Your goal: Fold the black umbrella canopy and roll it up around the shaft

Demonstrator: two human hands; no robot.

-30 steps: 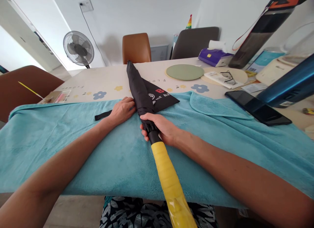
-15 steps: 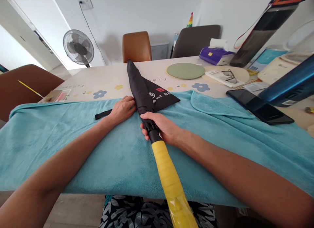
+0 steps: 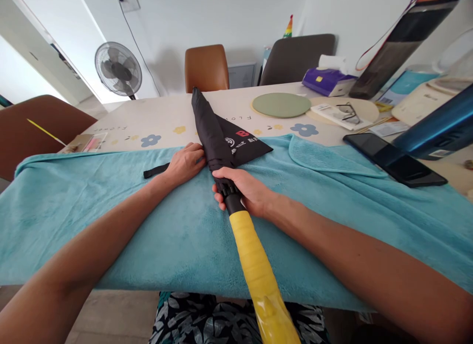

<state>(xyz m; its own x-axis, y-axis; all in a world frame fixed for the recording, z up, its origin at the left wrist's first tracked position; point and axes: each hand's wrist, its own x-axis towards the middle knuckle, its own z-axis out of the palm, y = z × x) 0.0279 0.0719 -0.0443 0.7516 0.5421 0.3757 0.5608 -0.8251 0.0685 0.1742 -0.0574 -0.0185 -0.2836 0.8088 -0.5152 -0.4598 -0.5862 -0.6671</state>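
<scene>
A folded black umbrella (image 3: 212, 129) lies lengthwise on a teal towel (image 3: 155, 245), its tip pointing away from me. Its yellow wrapped handle (image 3: 254, 260) extends toward my lap. My right hand (image 3: 246, 189) is closed around the umbrella just above the handle, with the thumb on top. At the left edge of the rolled canopy, my left hand (image 3: 187, 162) presses with bent fingers that grip the fabric; the fingertips are partly hidden. A black strap (image 3: 155, 170) sticks out to the left beneath that wrist. One loose canopy flap (image 3: 247, 142) with red and white print spreads to the right.
To the right are a phone (image 3: 395, 159), a blue bottle (image 3: 439, 122) and glasses (image 3: 348, 112) on papers. Farther back are a green round mat (image 3: 281, 105) and a purple tissue box (image 3: 327, 81). A fan (image 3: 118, 69) and chairs (image 3: 207, 68) stand beyond the table.
</scene>
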